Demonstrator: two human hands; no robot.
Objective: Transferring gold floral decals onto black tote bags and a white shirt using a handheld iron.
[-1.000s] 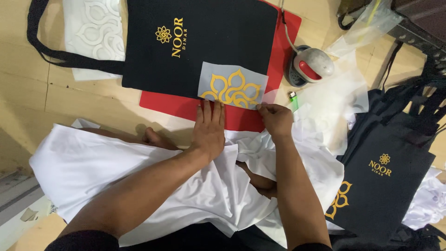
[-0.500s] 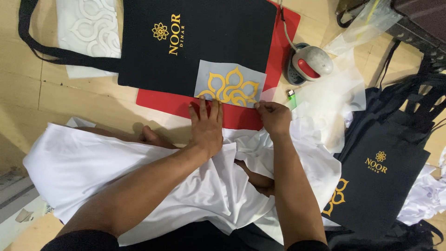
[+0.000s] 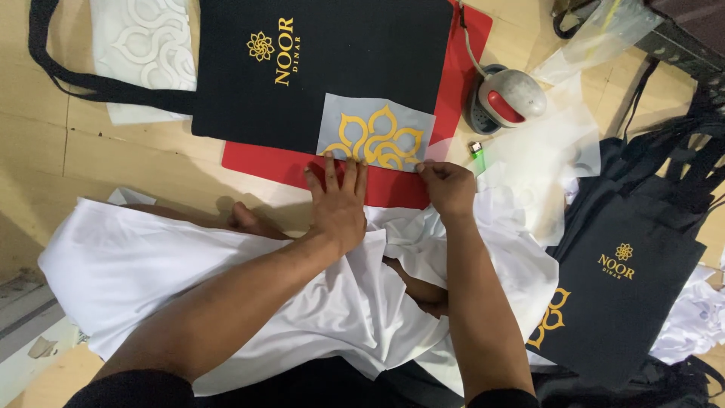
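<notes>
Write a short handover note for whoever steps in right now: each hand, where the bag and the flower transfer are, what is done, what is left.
Left hand: flat, fingers spread, pressing the lower edge of the gold flower transfer sheet.
Right hand: pinching the sheet's lower right corner.
The sheet lies on the lower edge of the black tote bag, which rests on a red mat.
The small heat press sits to the right, off the bag.
Done: sheet laid on the bag.
Left: it looks not yet pressed; backing is on.
Printed bags are stacked at right.
</notes>
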